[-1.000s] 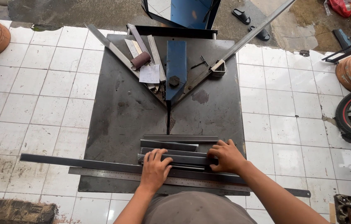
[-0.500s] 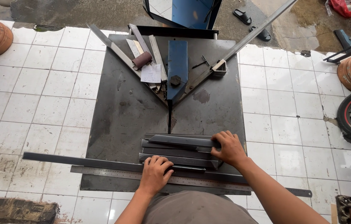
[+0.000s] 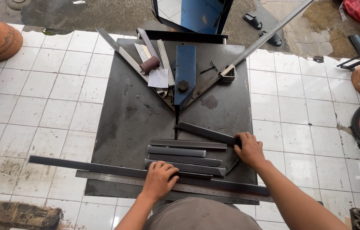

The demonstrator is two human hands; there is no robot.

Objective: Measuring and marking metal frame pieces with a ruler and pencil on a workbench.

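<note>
Right hand (image 3: 250, 149) has its grip closed over the right end of a dark cut steel bar (image 3: 205, 132), which lies tilted, its left end near the centre slot of the steel plate (image 3: 129, 123). Left hand (image 3: 159, 179) lies flat, fingers spread and holding nothing, pressing on the nearest piece of a stack of short steel bars (image 3: 186, 155) lying parallel. Long flat bar (image 3: 86, 167) and steel ruler (image 3: 214, 189) run beneath it. Matte, mitre-cut ends. White tiled floor (image 3: 31, 106).
</note>
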